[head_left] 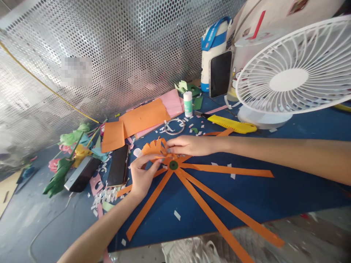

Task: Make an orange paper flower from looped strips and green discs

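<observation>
Several orange paper strips (pixel 219 208) fan out from a dark green paper disc (pixel 173 165) on the blue table. Behind the disc stands a curled, fringed piece of orange paper (pixel 154 146). My left hand (pixel 144 171) pinches orange paper just left of the disc, thumb and forefinger pressed together. From the right, my right hand (pixel 186 145) closes on the same orange paper right behind the disc, its fingertips partly hidden. Some strips pass beneath my hands and forearms; two hang over the table's front edge.
Paper scraps litter the table (pixel 153 226). Beyond my hands are orange sheets (pixel 144 117), a tape ring (pixel 174 126), a glue stick (pixel 188 105) and a yellow cutter (pixel 233 123). A white fan (pixel 289 80) stands right; a phone (pixel 118 166) and paper flowers (pixel 74 146) lie left.
</observation>
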Demonstrator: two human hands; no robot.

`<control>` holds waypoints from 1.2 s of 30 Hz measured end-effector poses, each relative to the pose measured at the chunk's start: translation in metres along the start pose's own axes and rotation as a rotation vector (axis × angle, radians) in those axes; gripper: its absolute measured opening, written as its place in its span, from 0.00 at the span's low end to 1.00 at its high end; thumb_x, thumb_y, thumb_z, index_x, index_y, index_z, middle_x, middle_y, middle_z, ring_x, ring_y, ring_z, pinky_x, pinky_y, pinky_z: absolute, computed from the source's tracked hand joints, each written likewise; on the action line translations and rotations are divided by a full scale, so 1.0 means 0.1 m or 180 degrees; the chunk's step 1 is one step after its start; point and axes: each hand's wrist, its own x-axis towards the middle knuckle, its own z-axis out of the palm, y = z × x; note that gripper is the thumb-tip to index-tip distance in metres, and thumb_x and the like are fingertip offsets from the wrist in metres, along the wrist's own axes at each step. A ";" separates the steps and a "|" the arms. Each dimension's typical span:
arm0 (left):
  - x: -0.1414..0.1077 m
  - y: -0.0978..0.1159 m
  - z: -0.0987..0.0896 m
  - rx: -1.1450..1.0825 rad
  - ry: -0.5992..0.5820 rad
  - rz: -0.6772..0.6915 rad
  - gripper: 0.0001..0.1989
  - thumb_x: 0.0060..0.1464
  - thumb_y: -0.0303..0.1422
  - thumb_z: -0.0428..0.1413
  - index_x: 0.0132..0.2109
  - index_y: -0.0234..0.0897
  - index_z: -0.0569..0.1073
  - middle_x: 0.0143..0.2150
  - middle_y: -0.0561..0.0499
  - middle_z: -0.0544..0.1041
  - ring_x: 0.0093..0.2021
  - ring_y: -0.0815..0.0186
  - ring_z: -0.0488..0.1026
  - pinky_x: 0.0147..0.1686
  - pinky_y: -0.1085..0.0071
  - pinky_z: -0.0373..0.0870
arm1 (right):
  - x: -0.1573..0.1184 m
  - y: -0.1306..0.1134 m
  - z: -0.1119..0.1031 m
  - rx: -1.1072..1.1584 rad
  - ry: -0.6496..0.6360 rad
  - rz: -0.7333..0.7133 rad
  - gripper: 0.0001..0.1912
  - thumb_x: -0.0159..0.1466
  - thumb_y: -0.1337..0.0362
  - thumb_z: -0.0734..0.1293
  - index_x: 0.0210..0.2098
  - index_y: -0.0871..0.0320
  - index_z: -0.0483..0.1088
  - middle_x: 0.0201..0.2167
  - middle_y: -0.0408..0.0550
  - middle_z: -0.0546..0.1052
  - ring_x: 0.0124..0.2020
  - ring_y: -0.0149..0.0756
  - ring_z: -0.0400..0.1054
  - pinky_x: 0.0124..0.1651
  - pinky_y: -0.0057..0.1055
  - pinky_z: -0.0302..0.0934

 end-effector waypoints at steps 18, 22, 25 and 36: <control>0.03 0.06 0.04 -0.0478 -0.0024 -0.0206 0.03 0.51 0.30 0.63 0.33 0.34 0.79 0.33 0.47 0.82 0.36 0.63 0.80 0.40 0.71 0.77 | 0.00 0.12 -0.49 -0.0578 0.1112 0.0071 0.08 0.67 0.64 0.58 0.45 0.58 0.63 0.33 0.47 0.79 0.37 0.35 0.73 0.43 0.34 0.62; 0.04 0.08 0.04 -0.0271 -0.0058 -0.0136 0.05 0.52 0.32 0.63 0.34 0.35 0.82 0.35 0.44 0.84 0.38 0.60 0.81 0.42 0.67 0.78 | -0.15 -0.03 -0.33 0.0136 0.1222 -0.0033 0.11 0.65 0.59 0.62 0.44 0.57 0.63 0.32 0.46 0.79 0.36 0.35 0.74 0.42 0.34 0.66; 0.04 0.09 0.05 -0.0173 -0.0047 -0.0053 0.07 0.52 0.34 0.62 0.34 0.36 0.83 0.35 0.44 0.84 0.38 0.59 0.81 0.41 0.66 0.78 | -0.28 -0.05 -0.16 -0.0231 0.1372 -0.0118 0.10 0.66 0.57 0.63 0.39 0.57 0.69 0.33 0.46 0.79 0.30 0.33 0.73 0.37 0.32 0.66; 0.17 0.07 0.10 0.0039 -0.0070 0.0046 0.06 0.51 0.30 0.61 0.36 0.37 0.84 0.36 0.44 0.85 0.37 0.59 0.81 0.39 0.66 0.78 | -0.29 -0.01 0.04 -0.0323 0.1126 -0.0158 0.26 0.67 0.66 0.61 0.64 0.55 0.64 0.55 0.50 0.76 0.55 0.41 0.73 0.57 0.40 0.68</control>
